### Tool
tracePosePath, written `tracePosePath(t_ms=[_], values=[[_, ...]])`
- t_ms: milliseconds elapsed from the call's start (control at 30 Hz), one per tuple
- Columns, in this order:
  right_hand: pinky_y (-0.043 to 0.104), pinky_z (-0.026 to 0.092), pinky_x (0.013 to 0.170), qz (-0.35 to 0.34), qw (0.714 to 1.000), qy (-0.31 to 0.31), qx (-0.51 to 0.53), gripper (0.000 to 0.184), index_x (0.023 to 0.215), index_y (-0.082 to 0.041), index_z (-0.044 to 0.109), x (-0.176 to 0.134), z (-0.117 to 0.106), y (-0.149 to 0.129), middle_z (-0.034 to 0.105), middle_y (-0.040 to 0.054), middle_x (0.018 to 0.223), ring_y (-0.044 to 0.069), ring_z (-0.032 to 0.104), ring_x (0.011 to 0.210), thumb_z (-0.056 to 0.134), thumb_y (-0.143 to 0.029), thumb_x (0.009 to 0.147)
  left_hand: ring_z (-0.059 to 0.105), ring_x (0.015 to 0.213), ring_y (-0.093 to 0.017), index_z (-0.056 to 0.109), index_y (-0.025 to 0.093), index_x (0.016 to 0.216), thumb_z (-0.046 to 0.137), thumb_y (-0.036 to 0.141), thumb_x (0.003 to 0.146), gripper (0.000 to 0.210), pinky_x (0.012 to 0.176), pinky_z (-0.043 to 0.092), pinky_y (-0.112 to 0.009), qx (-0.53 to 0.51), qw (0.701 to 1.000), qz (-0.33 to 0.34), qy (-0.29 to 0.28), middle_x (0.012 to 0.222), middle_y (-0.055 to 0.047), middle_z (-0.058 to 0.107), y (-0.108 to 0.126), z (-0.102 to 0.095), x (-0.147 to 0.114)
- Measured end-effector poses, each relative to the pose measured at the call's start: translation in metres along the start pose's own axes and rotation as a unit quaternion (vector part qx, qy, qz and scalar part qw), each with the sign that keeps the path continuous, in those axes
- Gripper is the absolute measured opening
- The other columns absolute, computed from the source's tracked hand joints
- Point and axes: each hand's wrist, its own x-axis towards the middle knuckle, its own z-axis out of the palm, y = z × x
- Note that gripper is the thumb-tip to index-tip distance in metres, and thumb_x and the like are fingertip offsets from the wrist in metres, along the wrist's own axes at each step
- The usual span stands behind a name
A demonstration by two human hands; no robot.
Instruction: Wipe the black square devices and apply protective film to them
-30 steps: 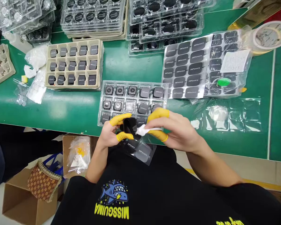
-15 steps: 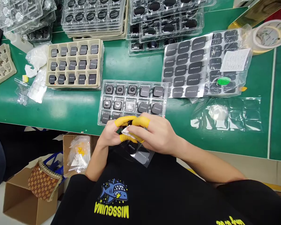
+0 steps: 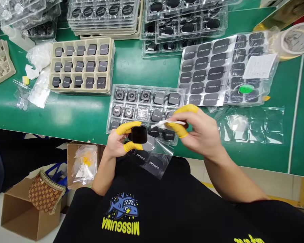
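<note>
My left hand [image 3: 116,144], with yellow finger cots on, grips a black square smartwatch body [image 3: 139,135] by its edges, glossy screen side up. Below that hand hangs a clear film sheet with dark printed labels [image 3: 155,162]; whether its fingers hold the sheet is hidden. Off to the right, my right hand [image 3: 202,135], also in yellow finger cots, pinches a folded white wipe [image 3: 167,125], apart from the watch body. Behind both hands lies a clear plastic tray [image 3: 143,113] with several watch bodies, some showing round sensor backs and others dark labels.
A beige tray of dark square pieces [image 3: 50,72] stands at left. Stacked clear trays [image 3: 103,28] line the back. Label sheets [image 3: 207,74], a tape roll [image 3: 297,38] and a clear blister sheet [image 3: 273,125] lie right. Cardboard boxes [image 3: 16,216] stand below the table edge.
My right hand has moved right, away from my left hand, taking the white wipe with it. The watch body's dark screen now shows in my left hand. The view has shifted slightly.
</note>
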Motion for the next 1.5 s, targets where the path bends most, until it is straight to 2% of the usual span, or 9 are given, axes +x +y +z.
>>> tracePosePath(t_ms=[167, 400, 533, 633, 733, 800, 967, 1167, 1500], values=[[0.032, 0.048, 0.057, -0.003, 0.996, 0.029, 0.086, 0.008, 0.103, -0.028, 0.076, 0.004, -0.012, -0.016, 0.073, 0.0013, 0.085, 0.017, 0.065, 0.07, 0.072, -0.024, 0.107, 0.087, 0.077, -0.022, 0.079, 0.02, 0.137, 0.097, 0.064, 0.076, 0.077, 0.067, 0.072, -0.026, 0.018, 1.0, -0.017, 0.001, 0.097, -0.009, 0.09, -0.002, 0.002, 0.002], [0.029, 0.057, 0.067, -0.033, 0.99, -0.03, 0.132, 0.007, 0.111, -0.026, 0.075, 0.011, -0.002, -0.027, 0.076, 0.0032, 0.093, 0.017, 0.072, 0.081, 0.072, -0.02, 0.108, 0.087, 0.081, -0.02, 0.08, 0.021, 0.137, 0.099, 0.06, 0.076, 0.074, 0.073, 0.072, -0.025, 0.048, 0.999, 0.004, -0.021, 0.099, -0.007, 0.09, 0.002, 0.002, 0.006], [0.027, 0.055, 0.067, -0.065, 0.991, -0.066, 0.098, 0.006, 0.112, -0.023, 0.074, 0.013, 0.013, -0.029, 0.076, 0.0049, 0.098, 0.015, 0.07, 0.08, 0.069, -0.021, 0.109, 0.088, 0.086, -0.022, 0.079, 0.021, 0.139, 0.096, 0.064, 0.077, 0.077, 0.076, 0.072, -0.027, 0.059, 0.998, 0.019, -0.015, 0.104, -0.009, 0.09, -0.001, 0.003, 0.005], [0.027, 0.049, 0.063, -0.115, 0.988, -0.09, 0.043, 0.013, 0.11, -0.021, 0.074, 0.013, 0.018, -0.027, 0.074, 0.0059, 0.095, 0.016, 0.067, 0.078, 0.061, -0.021, 0.112, 0.088, 0.088, -0.022, 0.078, 0.022, 0.141, 0.097, 0.059, 0.08, 0.073, 0.08, 0.073, -0.028, 0.054, 0.998, 0.035, -0.004, 0.105, -0.008, 0.09, -0.004, 0.003, 0.004], [0.03, 0.043, 0.062, -0.174, 0.972, -0.159, -0.018, 0.027, 0.101, -0.021, 0.074, 0.009, 0.012, -0.022, 0.069, 0.0041, 0.084, 0.018, 0.062, 0.075, 0.05, -0.018, 0.114, 0.088, 0.088, -0.022, 0.079, 0.02, 0.139, 0.098, 0.058, 0.079, 0.073, 0.081, 0.072, -0.028, 0.053, 0.998, 0.02, 0.016, 0.105, -0.009, 0.09, -0.004, -0.001, 0.003], [0.03, 0.044, 0.062, -0.172, 0.967, -0.185, -0.029, 0.028, 0.101, -0.021, 0.073, 0.004, 0.004, -0.018, 0.07, 0.0046, 0.085, 0.018, 0.062, 0.074, 0.049, -0.017, 0.114, 0.087, 0.086, -0.021, 0.08, 0.019, 0.136, 0.098, 0.062, 0.076, 0.076, 0.079, 0.072, -0.027, 0.056, 0.998, 0.008, 0.023, 0.106, -0.01, 0.089, -0.003, -0.004, 0.002], [0.027, 0.05, 0.064, -0.096, 0.986, -0.131, 0.039, 0.009, 0.113, -0.022, 0.07, -0.004, -0.018, -0.014, 0.073, 0.0049, 0.096, 0.015, 0.067, 0.076, 0.063, -0.019, 0.111, 0.084, 0.077, -0.018, 0.081, 0.02, 0.133, 0.097, 0.068, 0.074, 0.078, 0.071, 0.071, -0.026, 0.038, 0.999, -0.001, 0.019, 0.098, -0.007, 0.089, -0.001, -0.002, 0.003], [0.027, 0.055, 0.064, -0.086, 0.987, -0.109, 0.087, 0.01, 0.116, -0.026, 0.071, 0.0, -0.018, -0.022, 0.073, 0.0041, 0.095, 0.015, 0.07, 0.076, 0.065, -0.02, 0.111, 0.086, 0.08, -0.019, 0.081, 0.021, 0.133, 0.097, 0.065, 0.074, 0.075, 0.074, 0.072, -0.026, 0.006, 1.0, 0.004, 0.018, 0.099, -0.007, 0.089, 0.0, 0.005, 0.003], [0.026, 0.057, 0.066, -0.067, 0.989, -0.077, 0.111, 0.014, 0.115, -0.028, 0.073, 0.004, -0.014, -0.027, 0.074, 0.0026, 0.094, 0.016, 0.071, 0.078, 0.072, -0.018, 0.105, 0.085, 0.082, -0.02, 0.081, 0.023, 0.135, 0.096, 0.065, 0.076, 0.074, 0.076, 0.072, -0.027, 0.016, 1.0, 0.014, 0.02, 0.099, -0.006, 0.089, 0.002, 0.004, -0.001]])
